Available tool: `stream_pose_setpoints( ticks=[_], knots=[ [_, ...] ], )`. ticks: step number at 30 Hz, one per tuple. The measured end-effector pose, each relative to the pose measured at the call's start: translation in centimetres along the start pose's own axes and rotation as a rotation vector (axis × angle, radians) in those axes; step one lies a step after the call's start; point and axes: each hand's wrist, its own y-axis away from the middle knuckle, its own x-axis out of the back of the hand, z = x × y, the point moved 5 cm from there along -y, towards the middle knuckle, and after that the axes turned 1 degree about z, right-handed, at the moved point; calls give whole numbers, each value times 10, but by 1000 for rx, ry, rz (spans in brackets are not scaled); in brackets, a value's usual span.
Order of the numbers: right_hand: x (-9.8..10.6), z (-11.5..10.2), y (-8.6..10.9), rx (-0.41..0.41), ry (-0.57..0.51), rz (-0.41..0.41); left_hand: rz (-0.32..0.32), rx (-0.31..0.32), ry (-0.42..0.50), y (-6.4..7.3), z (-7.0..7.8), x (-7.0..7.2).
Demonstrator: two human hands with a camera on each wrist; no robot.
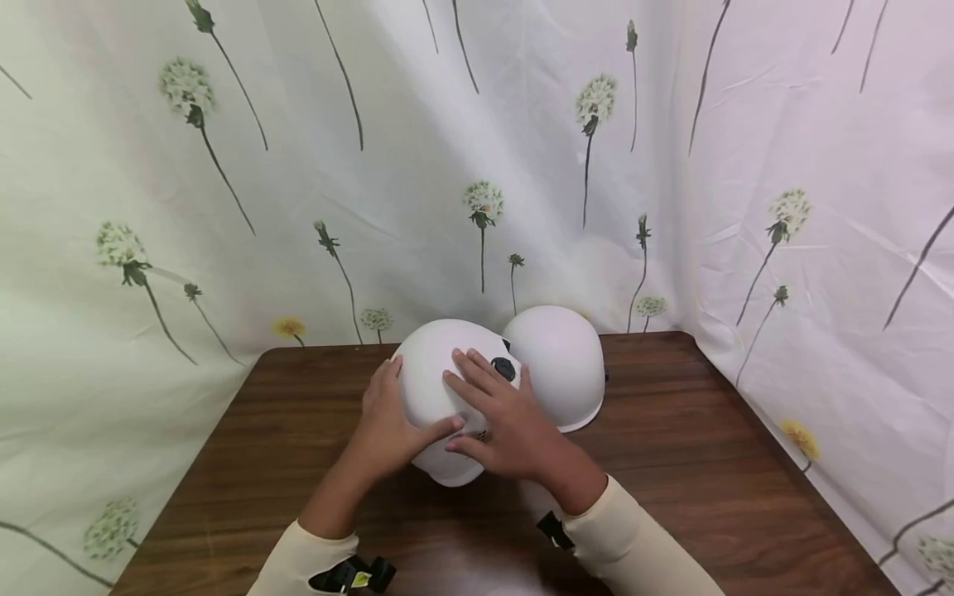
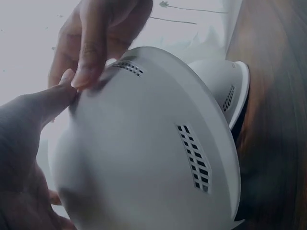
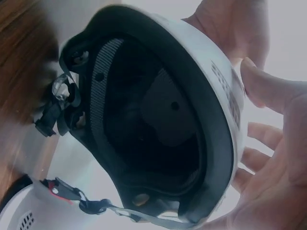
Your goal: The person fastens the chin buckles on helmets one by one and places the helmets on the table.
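A white helmet (image 1: 432, 364) is held tilted over the table between both hands. My left hand (image 1: 383, 434) grips its left side, thumb lying across the near face. On the right side, my right hand (image 1: 510, 422) holds the shell with fingers spread over it, close to a round black vent (image 1: 503, 368). Both thumbs come near each other at the front. Vent slots (image 2: 194, 160) pierce the shell in the left wrist view. In the right wrist view the dark lining (image 3: 144, 110) faces the camera, and a black chin strap (image 3: 60, 103) hangs from the edge.
A second white helmet (image 1: 555, 360) sits dome up on the brown wooden table (image 1: 671, 480), right behind the held one. Its strap hardware (image 3: 64, 189) shows in the right wrist view. White curtains (image 1: 417, 190) printed with dandelions stand behind and beside the table.
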Motion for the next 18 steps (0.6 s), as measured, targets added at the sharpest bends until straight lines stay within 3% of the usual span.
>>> stream_pose_setpoints(
  ticks=[6, 10, 18],
  knots=[
    [6, 2, -1, 53, 3, 17, 18, -7, -22, 0, -2, -1],
    [8, 8, -1, 47, -3, 23, 23, -5, -47, 0, -4, 2],
    [5, 29, 0, -137, -89, -1, 14, -8, -50, -3, -5, 4]
  ],
)
